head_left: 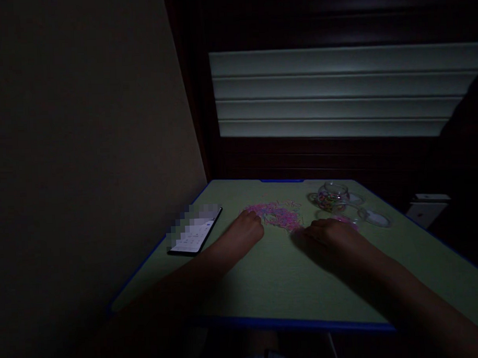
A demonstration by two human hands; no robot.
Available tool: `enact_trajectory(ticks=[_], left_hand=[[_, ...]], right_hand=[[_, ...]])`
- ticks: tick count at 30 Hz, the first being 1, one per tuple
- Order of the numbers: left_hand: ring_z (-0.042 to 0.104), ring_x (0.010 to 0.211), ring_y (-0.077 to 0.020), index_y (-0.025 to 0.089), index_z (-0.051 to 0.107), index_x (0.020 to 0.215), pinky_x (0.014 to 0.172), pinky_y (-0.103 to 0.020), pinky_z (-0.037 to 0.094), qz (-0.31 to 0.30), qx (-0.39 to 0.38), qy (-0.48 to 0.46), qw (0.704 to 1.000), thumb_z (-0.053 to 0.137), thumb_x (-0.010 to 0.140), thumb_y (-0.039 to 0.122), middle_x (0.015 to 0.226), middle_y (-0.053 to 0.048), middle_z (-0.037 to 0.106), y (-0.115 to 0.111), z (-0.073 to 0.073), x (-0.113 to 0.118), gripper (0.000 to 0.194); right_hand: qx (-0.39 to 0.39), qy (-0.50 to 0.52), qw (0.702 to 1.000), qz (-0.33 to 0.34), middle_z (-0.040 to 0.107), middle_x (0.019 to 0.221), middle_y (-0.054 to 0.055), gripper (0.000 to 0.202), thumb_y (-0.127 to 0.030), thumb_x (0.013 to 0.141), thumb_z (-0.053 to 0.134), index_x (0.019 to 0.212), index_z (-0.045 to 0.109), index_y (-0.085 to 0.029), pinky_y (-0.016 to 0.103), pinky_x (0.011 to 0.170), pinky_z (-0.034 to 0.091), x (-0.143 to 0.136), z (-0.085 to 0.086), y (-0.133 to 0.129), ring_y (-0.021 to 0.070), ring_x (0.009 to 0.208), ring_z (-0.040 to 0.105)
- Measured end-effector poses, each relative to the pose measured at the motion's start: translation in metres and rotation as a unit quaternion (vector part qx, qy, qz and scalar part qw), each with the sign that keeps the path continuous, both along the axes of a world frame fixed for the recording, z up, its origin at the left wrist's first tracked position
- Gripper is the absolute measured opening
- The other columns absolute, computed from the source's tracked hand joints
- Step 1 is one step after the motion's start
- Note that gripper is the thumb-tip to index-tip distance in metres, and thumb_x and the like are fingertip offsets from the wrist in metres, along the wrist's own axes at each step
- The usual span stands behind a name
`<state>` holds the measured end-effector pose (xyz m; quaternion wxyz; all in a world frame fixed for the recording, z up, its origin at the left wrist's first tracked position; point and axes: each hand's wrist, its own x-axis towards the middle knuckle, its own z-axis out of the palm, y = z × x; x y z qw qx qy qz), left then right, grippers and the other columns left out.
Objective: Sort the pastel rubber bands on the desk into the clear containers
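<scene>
A loose pile of thin pink, purple and pale loops that look like small rubber bands [285, 217] is spread on the light green table [266, 282]. At its left edge rests my left hand [245, 227], fingers curled inward and touching the pile. My right hand [330, 233] is just right of the pile, its fingers drawn together and pointing toward it. The dim light hides what either hand holds, if anything. Behind my right hand stands a clear round jar [332, 195] with multicoloured bands inside. A second clear container [348, 212] with pink contents is partly hidden by that hand.
A phone [194, 233] with a lit screen lies at the left table edge. Clear round lids [376, 217] are beside the jars. A wall borders the left side, and a slatted panel [330, 92] stands behind. White boxes [428, 209] are beyond the right edge.
</scene>
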<state>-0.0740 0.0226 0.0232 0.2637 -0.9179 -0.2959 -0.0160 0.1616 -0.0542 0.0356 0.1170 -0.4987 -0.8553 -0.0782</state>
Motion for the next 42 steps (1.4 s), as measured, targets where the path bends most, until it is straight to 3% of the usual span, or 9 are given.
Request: enact_trajectory(ticks=[9, 18, 23, 27, 30, 35, 42], left_hand=[[0.06, 0.085, -0.0213, 0.011, 0.065, 0.08, 0.079, -0.034, 0.041, 0.014, 0.011, 0.039, 0.999, 0.054, 0.08, 0.002, 0.085, -0.011, 0.066, -0.007, 0.006, 0.004, 0.015], [0.058, 0.09, -0.024, 0.01, 0.064, 0.089, 0.078, -0.035, 0.041, 0.021, 0.02, 0.042, 0.999, 0.052, 0.081, 0.002, 0.093, -0.012, 0.064, -0.005, 0.006, 0.007, 0.017], [0.054, 0.095, -0.0238, 0.011, 0.059, 0.094, 0.084, -0.037, 0.041, 0.007, 0.017, -0.021, 1.0, 0.046, 0.085, 0.004, 0.095, -0.011, 0.061, -0.01, 0.005, 0.011, 0.018], [0.053, 0.093, -0.0212, 0.014, 0.056, 0.095, 0.084, -0.034, 0.042, -0.02, -0.039, -0.12, 0.992, 0.043, 0.086, 0.004, 0.096, -0.007, 0.058, -0.01, -0.002, 0.012, 0.019], [0.053, 0.091, -0.018, 0.015, 0.054, 0.098, 0.081, -0.03, 0.044, -0.045, -0.119, -0.235, 0.964, 0.039, 0.089, 0.005, 0.097, -0.006, 0.057, -0.01, -0.006, 0.014, 0.02], [0.053, 0.086, -0.0149, 0.017, 0.053, 0.092, 0.079, -0.028, 0.043, -0.088, -0.221, -0.405, 0.883, 0.038, 0.092, 0.014, 0.09, -0.003, 0.056, -0.011, -0.006, 0.02, 0.015], [0.057, 0.082, -0.0139, 0.019, 0.053, 0.093, 0.075, -0.027, 0.046, -0.055, -0.334, -0.496, 0.8, 0.041, 0.091, 0.021, 0.088, -0.001, 0.058, -0.013, -0.02, 0.028, 0.012]], right_hand=[[0.002, -0.006, 1.0, -0.005, 0.063, 0.074, 0.005, 0.025, -0.025, 0.09, 0.042, 0.08, 0.064, -0.018, 0.025, 0.059, 0.033, -0.001, 0.0, 0.001, 0.0127, 0.063, 0.055], [0.012, -0.011, 1.0, -0.007, 0.062, 0.073, 0.004, 0.026, -0.024, 0.091, 0.041, 0.077, 0.062, -0.018, 0.026, 0.06, 0.033, -0.002, 0.001, 0.001, 0.0132, 0.064, 0.055], [0.007, -0.005, 1.0, -0.003, 0.062, 0.074, 0.005, 0.026, -0.025, 0.091, 0.041, 0.08, 0.063, -0.017, 0.025, 0.061, 0.033, -0.001, 0.0, 0.001, 0.0129, 0.065, 0.054], [0.013, 0.009, 1.0, -0.003, 0.061, 0.074, 0.005, 0.021, -0.021, 0.089, 0.044, 0.079, 0.063, -0.017, 0.024, 0.06, 0.032, -0.001, -0.001, 0.001, 0.012, 0.063, 0.053], [0.014, 0.011, 1.0, -0.004, 0.061, 0.074, 0.004, 0.02, -0.02, 0.088, 0.046, 0.079, 0.063, -0.017, 0.024, 0.059, 0.032, -0.001, 0.0, 0.001, 0.012, 0.064, 0.053], [0.025, 0.013, 1.0, 0.0, 0.06, 0.073, 0.004, 0.022, -0.019, 0.089, 0.044, 0.079, 0.063, -0.017, 0.025, 0.059, 0.031, -0.002, 0.002, -0.001, 0.0123, 0.064, 0.053], [0.047, 0.027, 0.998, 0.017, 0.06, 0.072, 0.005, 0.023, -0.021, 0.09, 0.043, 0.084, 0.065, -0.016, 0.026, 0.06, 0.033, -0.004, 0.002, -0.001, 0.013, 0.064, 0.053]])
